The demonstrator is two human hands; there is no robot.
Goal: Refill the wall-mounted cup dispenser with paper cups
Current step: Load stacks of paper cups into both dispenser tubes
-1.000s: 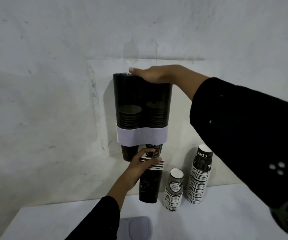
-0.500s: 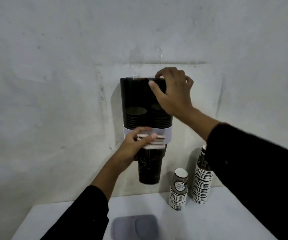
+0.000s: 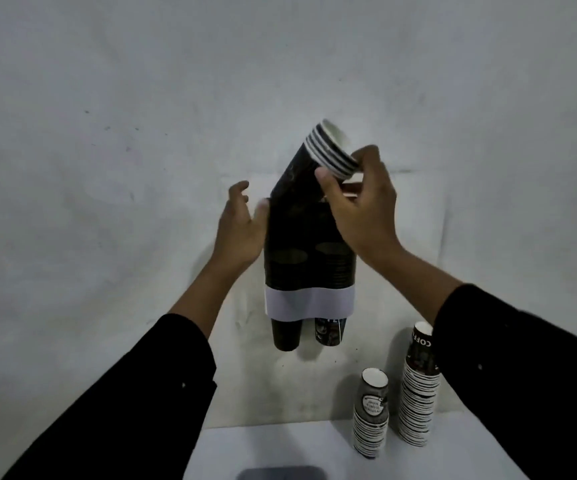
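Observation:
The dark twin-tube cup dispenser hangs on the wall, with a white band across its lower part and two cups poking out underneath. My right hand grips a short stack of dark paper cups near its striped rims, tilted, base down at the dispenser's open top. My left hand rests with relaxed fingers against the dispenser's upper left side. Inside the tinted tubes, cup stacks show at mid height.
Two stacks of upturned paper cups stand on the white table against the wall at right: a short one and a taller one. A grey flat object lies at the table's near edge.
The short cup stack went from my left hand below the dispenser up to my right hand above its top. My left hand moved up to the dispenser's left side.

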